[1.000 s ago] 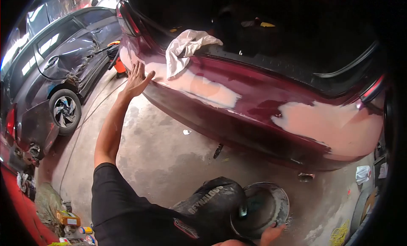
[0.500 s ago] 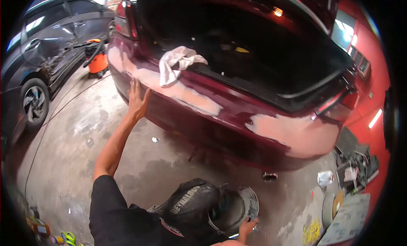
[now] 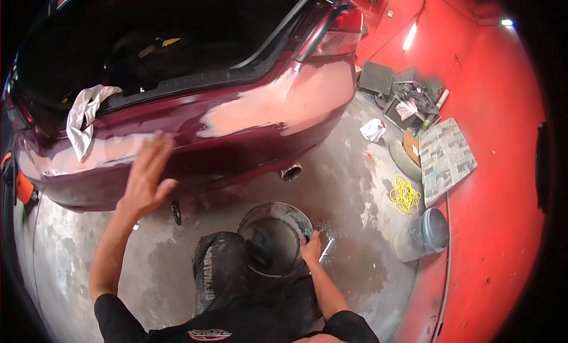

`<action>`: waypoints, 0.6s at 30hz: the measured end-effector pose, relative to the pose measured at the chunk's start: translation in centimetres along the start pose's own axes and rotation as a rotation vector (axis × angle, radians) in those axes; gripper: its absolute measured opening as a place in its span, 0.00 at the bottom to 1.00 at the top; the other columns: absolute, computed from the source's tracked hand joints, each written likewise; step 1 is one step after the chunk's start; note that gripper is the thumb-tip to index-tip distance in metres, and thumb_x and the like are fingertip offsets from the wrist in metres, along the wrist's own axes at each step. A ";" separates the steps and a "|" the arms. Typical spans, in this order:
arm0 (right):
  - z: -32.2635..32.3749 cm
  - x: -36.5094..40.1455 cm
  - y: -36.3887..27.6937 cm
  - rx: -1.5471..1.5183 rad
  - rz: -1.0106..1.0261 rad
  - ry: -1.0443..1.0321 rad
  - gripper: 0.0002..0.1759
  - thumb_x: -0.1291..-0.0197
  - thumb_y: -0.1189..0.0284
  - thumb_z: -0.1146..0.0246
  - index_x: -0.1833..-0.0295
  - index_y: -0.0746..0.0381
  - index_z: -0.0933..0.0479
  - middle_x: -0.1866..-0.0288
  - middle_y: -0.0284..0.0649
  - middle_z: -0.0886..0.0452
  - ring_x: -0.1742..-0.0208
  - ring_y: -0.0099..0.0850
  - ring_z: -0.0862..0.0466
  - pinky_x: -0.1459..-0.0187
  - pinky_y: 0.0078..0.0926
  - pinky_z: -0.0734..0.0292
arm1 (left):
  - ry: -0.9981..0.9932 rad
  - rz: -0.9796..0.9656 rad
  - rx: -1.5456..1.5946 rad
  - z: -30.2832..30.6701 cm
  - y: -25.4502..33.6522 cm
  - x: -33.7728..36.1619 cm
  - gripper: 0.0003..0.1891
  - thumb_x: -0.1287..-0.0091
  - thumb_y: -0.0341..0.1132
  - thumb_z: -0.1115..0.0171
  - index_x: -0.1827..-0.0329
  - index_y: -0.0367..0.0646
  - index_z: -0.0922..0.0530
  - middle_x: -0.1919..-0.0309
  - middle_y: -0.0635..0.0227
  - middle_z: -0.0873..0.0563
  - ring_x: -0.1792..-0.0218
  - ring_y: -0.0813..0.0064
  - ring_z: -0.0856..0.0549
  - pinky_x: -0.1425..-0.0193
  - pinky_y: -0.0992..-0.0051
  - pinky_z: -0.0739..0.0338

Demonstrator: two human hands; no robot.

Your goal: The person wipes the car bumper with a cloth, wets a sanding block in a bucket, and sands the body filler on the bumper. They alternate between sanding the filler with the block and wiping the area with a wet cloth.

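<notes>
Bumper (image 3: 236, 151) sits ahead, left hand (image 3: 145, 183) by it, fingers open, maybe touching; blurry on my feed. Right hand (image 3: 310, 247) grips basin (image 3: 273, 206) rim, likely steadying it.

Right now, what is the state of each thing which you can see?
Trunk, open
Bumper, maroon with pale patches
White cloth, draped over trunk edge
Basin, upright, right hand at rim
Left hand, open
Yellow cord, tangled
Wall light, lit

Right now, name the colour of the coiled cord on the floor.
Yellow cord, plain in the head view.
</notes>
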State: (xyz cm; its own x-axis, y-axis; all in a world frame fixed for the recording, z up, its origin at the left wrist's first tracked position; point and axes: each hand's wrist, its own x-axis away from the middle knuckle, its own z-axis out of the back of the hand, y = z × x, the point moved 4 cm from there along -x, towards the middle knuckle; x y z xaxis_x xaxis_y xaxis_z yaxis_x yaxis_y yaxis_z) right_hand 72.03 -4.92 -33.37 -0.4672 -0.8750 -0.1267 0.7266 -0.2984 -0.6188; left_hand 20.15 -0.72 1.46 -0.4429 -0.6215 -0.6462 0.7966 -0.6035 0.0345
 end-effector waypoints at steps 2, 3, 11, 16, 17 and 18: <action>0.1 0.2 -0.6 -0.042 -0.003 0.017 0.25 0.34 0.71 0.32 0.35 0.65 0.29 0.46 0.63 0.16 0.42 0.64 0.16 0.41 0.56 0.22 | -0.095 -0.175 -0.004 -2.5 3.1 -3.2 0.40 0.30 0.52 0.34 0.21 0.34 0.29 0.22 0.46 0.28 0.18 0.45 0.34 0.14 0.47 0.44; -0.1 0.2 -0.3 -0.038 -0.015 0.027 0.24 0.34 0.72 0.33 0.35 0.64 0.29 0.47 0.63 0.15 0.42 0.65 0.16 0.41 0.57 0.22 | -0.118 -0.195 0.141 -3.5 4.8 -4.2 0.38 0.29 0.54 0.36 0.23 0.34 0.26 0.25 0.46 0.26 0.20 0.46 0.31 0.16 0.48 0.41; -3.8 -1.1 4.8 -0.215 -0.071 0.003 0.25 0.31 0.69 0.34 0.32 0.63 0.30 0.47 0.61 0.17 0.44 0.63 0.17 0.42 0.59 0.24 | -0.235 -0.601 2.246 -6.4 28.2 -8.3 0.67 0.32 0.84 0.91 0.35 0.30 0.17 0.30 0.44 0.25 0.30 0.55 0.26 0.21 0.56 0.41; -0.7 -0.5 1.1 -0.050 0.046 0.014 0.25 0.33 0.74 0.34 0.32 0.63 0.30 0.47 0.62 0.17 0.44 0.62 0.17 0.42 0.58 0.24 | -0.450 -0.526 2.872 -2.5 34.7 -8.4 0.71 0.46 0.93 0.90 0.46 0.39 0.11 0.33 0.45 0.20 0.31 0.50 0.23 0.23 0.56 0.37; -0.7 -0.5 1.2 -0.066 0.054 0.028 0.24 0.33 0.75 0.35 0.34 0.64 0.29 0.48 0.63 0.16 0.44 0.64 0.17 0.43 0.58 0.24 | -0.427 -0.467 2.932 -2.0 35.3 -8.5 0.70 0.44 0.92 0.91 0.48 0.41 0.09 0.34 0.44 0.18 0.31 0.49 0.21 0.23 0.55 0.35; -0.5 -0.4 1.0 -0.085 0.063 0.044 0.22 0.33 0.76 0.35 0.35 0.65 0.29 0.49 0.64 0.16 0.45 0.65 0.17 0.44 0.58 0.24 | -0.392 -0.429 2.933 -1.6 35.3 -8.6 0.70 0.44 0.91 0.90 0.49 0.40 0.09 0.35 0.42 0.19 0.32 0.48 0.21 0.23 0.55 0.35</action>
State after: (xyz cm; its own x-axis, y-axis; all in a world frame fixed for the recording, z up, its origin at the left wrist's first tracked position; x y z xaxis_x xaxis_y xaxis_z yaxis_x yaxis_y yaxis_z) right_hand 72.65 -4.62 -34.33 -0.4449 -0.8729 -0.2001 0.7108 -0.2082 -0.6718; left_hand 52.74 -15.92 7.03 -0.5234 -0.2775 -0.8056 -0.7329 0.6290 0.2594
